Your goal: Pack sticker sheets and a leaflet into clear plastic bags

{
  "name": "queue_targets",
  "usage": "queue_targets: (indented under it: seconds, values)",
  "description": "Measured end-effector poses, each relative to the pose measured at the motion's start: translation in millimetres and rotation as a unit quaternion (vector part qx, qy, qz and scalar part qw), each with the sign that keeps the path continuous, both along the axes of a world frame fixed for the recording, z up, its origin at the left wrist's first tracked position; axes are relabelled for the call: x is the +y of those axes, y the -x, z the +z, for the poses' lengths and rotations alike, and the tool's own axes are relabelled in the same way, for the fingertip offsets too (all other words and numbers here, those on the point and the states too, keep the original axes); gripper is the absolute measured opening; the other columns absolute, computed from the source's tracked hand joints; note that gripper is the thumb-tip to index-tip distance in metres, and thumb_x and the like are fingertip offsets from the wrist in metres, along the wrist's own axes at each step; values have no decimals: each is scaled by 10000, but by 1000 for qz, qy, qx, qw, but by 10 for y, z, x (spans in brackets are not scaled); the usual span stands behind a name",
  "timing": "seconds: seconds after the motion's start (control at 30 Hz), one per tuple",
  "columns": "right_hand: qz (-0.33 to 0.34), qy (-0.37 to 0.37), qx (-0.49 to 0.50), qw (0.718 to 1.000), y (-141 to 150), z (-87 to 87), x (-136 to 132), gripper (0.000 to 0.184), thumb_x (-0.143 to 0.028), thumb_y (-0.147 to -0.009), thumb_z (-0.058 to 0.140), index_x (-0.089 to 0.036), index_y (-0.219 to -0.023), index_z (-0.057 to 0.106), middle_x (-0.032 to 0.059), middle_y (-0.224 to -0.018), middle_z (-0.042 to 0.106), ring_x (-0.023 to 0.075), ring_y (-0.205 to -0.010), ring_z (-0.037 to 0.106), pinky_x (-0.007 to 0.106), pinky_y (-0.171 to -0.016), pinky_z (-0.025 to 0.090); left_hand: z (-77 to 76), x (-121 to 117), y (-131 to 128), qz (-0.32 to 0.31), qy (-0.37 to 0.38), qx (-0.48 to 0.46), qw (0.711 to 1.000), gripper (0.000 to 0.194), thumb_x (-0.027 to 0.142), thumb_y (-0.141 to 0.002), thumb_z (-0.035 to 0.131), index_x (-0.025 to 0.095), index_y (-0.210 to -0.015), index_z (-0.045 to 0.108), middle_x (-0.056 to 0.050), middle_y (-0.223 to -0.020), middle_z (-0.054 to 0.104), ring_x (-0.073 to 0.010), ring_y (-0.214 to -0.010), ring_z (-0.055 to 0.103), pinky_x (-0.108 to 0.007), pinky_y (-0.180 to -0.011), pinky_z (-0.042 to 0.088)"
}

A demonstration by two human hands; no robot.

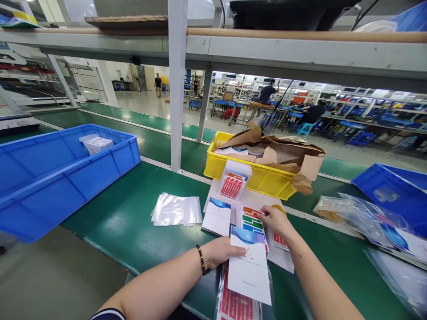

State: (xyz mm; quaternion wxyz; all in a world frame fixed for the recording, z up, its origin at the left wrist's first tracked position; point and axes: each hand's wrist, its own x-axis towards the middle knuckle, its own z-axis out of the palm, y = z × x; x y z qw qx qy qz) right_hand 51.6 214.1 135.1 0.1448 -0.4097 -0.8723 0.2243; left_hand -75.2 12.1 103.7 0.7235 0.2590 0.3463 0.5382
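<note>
My left hand (223, 252) grips a white booklet (250, 275) with a blue top band, its thumb lying on the cover. Beneath that booklet, red label sheets in a clear plastic bag (233, 306) show at the table's near edge. The fingers of my right hand (276, 221) are pinched at the upper right edge of a label sheet (251, 218) with orange, green and blue labels, on a stack. Left of it lies a pile of similar booklets (216, 218). More red label sheets (280, 241) sit partly hidden under my right wrist.
Clear plastic bags (176, 210) lie left of the booklets. A box with red label sheets (233, 182) stands before a yellow bin (260, 178) of brown paper. Blue bins (100, 173) flank the green table (133, 222). A white post (176, 89) rises behind. Several people are far off.
</note>
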Motion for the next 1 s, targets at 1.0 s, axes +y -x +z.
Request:
queue_targets:
  seconds: [1.0]
  values:
    - [-21,121,186,975,-341,-180,-964,266,-402,-766,474,-172,-691,584,14,-632,611,148,-580,546,237,-515,412,-142,25,-103,5,-10,-31,999,451,218,-594,705,67,-1003,588,-154,-952,636,-239,-844,609,-408,-861,401]
